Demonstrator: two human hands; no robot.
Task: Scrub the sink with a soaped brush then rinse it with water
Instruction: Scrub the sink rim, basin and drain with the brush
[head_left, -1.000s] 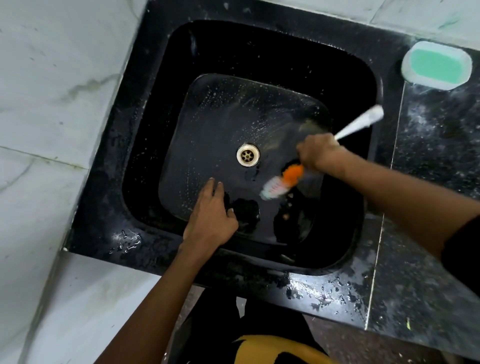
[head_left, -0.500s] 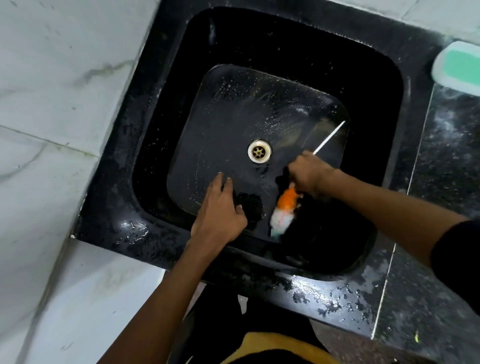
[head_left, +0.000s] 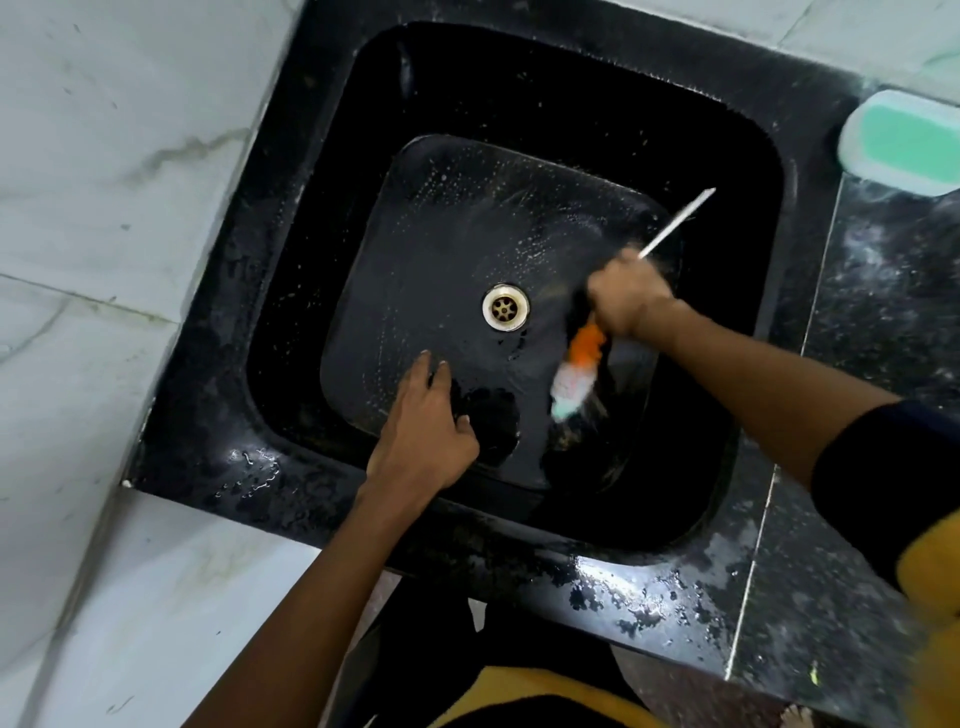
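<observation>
Sink (head_left: 322, 291) here is one black square basin set in a dark speckled desk (head_left: 883, 322), pale marble tiles (head_left: 104, 208) along its left and far edges. Wet rim all round, droplets on the near edge, soap flecks over the flat floor. One brass drain (head_left: 505, 307) sits mid-floor, up and right of the left hand's fingers (head_left: 431, 366), just left of the right fist. Plenty of bare floor toward the far and left walls.

Two hands in the basin. Left hand (head_left: 423, 441) lies flat on the near-left floor, fingers straight and nearly together, pointing away. Right hand (head_left: 626, 304) has its fingers wrapped tight on the one brush (head_left: 576, 374).

Brush runs diagonal: white handle pokes out past the fist toward the far-right corner, orange neck and blurry white-teal head come out below the fingers, aimed near-left, down at the floor.

One green soap bar in a white dish (head_left: 904, 143) on the desk, far right of both hands.
</observation>
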